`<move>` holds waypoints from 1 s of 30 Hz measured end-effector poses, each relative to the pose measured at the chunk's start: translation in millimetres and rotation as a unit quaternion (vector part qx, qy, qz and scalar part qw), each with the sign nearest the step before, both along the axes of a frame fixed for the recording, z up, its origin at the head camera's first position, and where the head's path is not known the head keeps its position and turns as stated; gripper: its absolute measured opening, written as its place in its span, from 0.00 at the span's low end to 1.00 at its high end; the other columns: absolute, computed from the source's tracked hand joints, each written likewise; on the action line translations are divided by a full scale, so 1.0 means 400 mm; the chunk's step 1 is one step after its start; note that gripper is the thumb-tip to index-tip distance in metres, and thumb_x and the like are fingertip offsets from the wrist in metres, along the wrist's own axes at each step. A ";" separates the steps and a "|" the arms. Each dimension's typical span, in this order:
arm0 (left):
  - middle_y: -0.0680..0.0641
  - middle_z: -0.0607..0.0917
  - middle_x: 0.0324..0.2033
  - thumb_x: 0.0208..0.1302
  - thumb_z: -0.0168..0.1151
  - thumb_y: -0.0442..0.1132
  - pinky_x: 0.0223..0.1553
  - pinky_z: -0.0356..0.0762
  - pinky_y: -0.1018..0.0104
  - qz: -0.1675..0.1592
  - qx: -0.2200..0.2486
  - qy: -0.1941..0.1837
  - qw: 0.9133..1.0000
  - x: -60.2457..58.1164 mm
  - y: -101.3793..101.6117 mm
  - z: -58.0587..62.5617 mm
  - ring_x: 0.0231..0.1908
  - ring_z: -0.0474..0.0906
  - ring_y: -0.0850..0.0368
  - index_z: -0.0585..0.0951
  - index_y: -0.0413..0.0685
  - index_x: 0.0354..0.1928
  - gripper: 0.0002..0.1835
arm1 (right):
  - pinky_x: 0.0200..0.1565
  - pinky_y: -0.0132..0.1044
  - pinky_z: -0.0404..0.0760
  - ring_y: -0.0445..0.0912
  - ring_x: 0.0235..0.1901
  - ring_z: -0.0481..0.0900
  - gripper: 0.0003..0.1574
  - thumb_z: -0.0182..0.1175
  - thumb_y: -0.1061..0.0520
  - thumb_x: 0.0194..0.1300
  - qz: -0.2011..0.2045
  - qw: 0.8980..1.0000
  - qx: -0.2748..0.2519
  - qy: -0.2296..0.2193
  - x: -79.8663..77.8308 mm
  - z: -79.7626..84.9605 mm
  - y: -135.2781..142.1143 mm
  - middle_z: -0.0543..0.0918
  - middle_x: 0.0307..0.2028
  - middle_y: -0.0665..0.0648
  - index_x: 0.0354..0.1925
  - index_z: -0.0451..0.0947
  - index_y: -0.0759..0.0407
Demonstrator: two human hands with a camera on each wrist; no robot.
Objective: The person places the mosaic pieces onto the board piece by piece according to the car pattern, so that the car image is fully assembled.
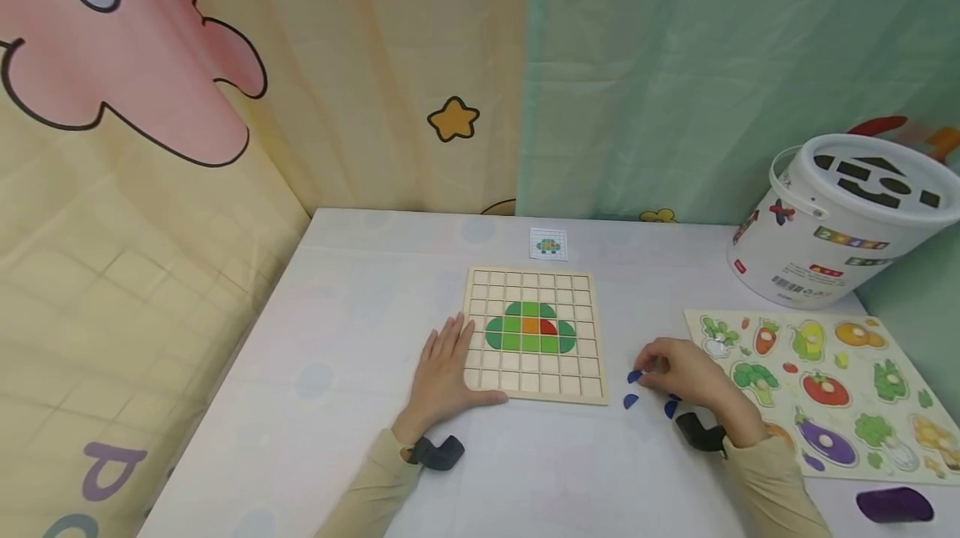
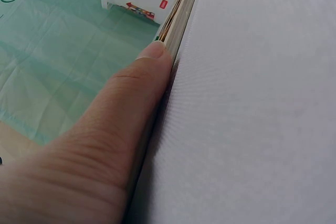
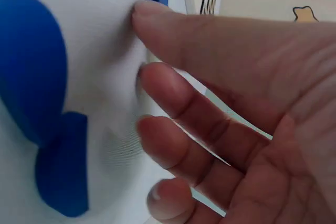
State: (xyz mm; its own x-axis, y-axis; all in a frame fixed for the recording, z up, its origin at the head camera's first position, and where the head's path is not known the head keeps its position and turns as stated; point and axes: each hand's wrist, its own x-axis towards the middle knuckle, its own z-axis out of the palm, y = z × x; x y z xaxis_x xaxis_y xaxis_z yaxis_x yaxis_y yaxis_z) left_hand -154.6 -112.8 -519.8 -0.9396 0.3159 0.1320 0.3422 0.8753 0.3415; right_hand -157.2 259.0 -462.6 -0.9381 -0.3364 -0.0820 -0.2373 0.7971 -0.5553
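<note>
A wooden grid board carries green, orange and red tiles in a rounded shape. My left hand rests spread at its left edge, its thumb along the near side. My right hand pinches a blue half-round piece between thumb and index finger, low over the table. The thumb hides that piece in the right wrist view, where the other fingers are bent. Close by lie another blue half-round piece and, under the hand, more blue pieces.
A small pattern card lies behind the board. To the right is a vegetable puzzle board, with a white lidded bucket behind it. A dark purple object sits at the lower right.
</note>
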 end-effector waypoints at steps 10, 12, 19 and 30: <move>0.43 0.48 0.73 0.39 0.62 0.77 0.69 0.36 0.52 0.000 0.001 0.000 1.000 0.002 0.001 0.003 0.72 0.39 0.49 0.53 0.43 0.73 0.65 | 0.25 0.32 0.69 0.41 0.25 0.67 0.11 0.72 0.60 0.50 0.046 0.999 -0.007 0.002 -0.002 0.002 -0.005 0.73 0.26 0.46 0.29 0.77 0.52; 0.43 0.48 0.73 0.40 0.62 0.77 0.69 0.36 0.52 -0.001 0.000 0.000 1.000 0.002 0.002 0.002 0.72 0.39 0.49 0.53 0.43 0.73 0.65 | 0.24 0.32 0.68 0.41 0.25 0.67 0.13 0.72 0.61 0.50 0.050 0.999 -0.013 -0.002 -0.002 0.000 -0.005 0.72 0.24 0.45 0.27 0.76 0.52; 0.42 0.49 0.73 0.40 0.61 0.77 0.69 0.37 0.52 -0.004 0.004 0.004 1.000 0.000 0.002 0.001 0.72 0.39 0.49 0.53 0.42 0.73 0.65 | 0.22 0.31 0.67 0.40 0.22 0.67 0.15 0.72 0.62 0.49 0.043 0.999 -0.032 -0.003 0.001 -0.010 -0.002 0.70 0.21 0.45 0.26 0.74 0.52; 0.42 0.49 0.73 0.40 0.61 0.78 0.69 0.37 0.52 -0.003 0.003 0.008 1.000 -0.002 -0.002 -0.001 0.72 0.40 0.49 0.53 0.42 0.73 0.65 | 0.20 0.32 0.70 0.39 0.19 0.68 0.10 0.70 0.61 0.54 0.038 0.996 -0.080 0.032 -0.014 -0.010 -0.130 0.75 0.23 0.44 0.29 0.76 0.54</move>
